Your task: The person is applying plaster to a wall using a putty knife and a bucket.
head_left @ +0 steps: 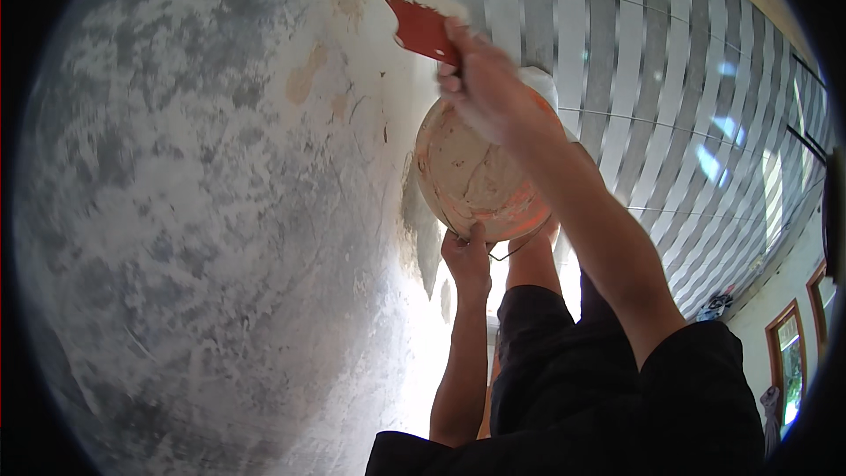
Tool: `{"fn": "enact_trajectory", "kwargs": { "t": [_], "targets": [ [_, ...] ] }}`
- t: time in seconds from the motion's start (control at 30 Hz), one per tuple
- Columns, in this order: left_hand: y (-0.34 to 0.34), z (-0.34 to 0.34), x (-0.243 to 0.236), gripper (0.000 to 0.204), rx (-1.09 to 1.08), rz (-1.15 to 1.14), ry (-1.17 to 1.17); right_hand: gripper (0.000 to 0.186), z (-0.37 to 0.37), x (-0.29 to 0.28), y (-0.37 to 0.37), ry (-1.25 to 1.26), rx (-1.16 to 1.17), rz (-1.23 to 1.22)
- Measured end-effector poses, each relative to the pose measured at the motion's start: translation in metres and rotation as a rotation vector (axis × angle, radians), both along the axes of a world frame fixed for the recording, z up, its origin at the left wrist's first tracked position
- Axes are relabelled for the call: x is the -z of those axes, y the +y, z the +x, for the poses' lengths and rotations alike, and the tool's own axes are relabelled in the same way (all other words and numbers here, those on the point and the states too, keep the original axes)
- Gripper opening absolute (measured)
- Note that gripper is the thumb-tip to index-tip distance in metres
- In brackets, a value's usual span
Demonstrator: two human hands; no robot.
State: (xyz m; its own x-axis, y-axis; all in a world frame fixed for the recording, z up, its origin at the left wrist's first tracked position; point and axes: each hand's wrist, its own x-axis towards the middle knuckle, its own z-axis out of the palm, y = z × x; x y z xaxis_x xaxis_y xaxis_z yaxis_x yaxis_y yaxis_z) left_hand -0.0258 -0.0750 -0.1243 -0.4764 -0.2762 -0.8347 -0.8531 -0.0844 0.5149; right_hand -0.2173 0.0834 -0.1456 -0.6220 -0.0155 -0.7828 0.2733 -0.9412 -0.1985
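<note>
My right hand [486, 84] is closed round the handle end of a red putty knife [421, 28], slightly blurred. The blade points up and left, with pale putty along its far edge, close to the wall [220, 211]; whether it touches the wall I cannot tell. Below that forearm, a round bucket [522, 219] with orange showing on its inner side holds beige putty [476, 167]. My left hand [467, 260] grips the bucket's near rim, thumb on top and fingers underneath. A thin wire handle [502, 256] hangs beside it.
The grey wall fills the left side, patchy with white and some beige smears [305, 73]. A floor with grey and white stripes [634, 79] spreads to the right. My bare leg [534, 266] stands below the bucket. Wood-framed openings [784, 357] are at the far right.
</note>
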Motion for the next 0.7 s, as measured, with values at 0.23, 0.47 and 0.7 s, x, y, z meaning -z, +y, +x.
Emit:
{"fn": "enact_trajectory", "kwargs": {
  "t": [0.23,0.47,0.7],
  "targets": [
    [-0.007,0.028,-0.010,0.027,-0.038,0.013,0.045,0.034,0.099,-0.033,0.066,-0.010,-0.603,0.710],
    [-0.020,0.083,-0.018,0.021,-0.047,0.009,0.099,0.044,0.186,-0.053,0.066,0.196,-1.029,1.052],
    [-0.022,0.138,-0.035,0.018,-0.083,-0.021,0.088,0.035,0.234,-0.049,0.026,0.302,-1.298,1.207]
  ]
}}
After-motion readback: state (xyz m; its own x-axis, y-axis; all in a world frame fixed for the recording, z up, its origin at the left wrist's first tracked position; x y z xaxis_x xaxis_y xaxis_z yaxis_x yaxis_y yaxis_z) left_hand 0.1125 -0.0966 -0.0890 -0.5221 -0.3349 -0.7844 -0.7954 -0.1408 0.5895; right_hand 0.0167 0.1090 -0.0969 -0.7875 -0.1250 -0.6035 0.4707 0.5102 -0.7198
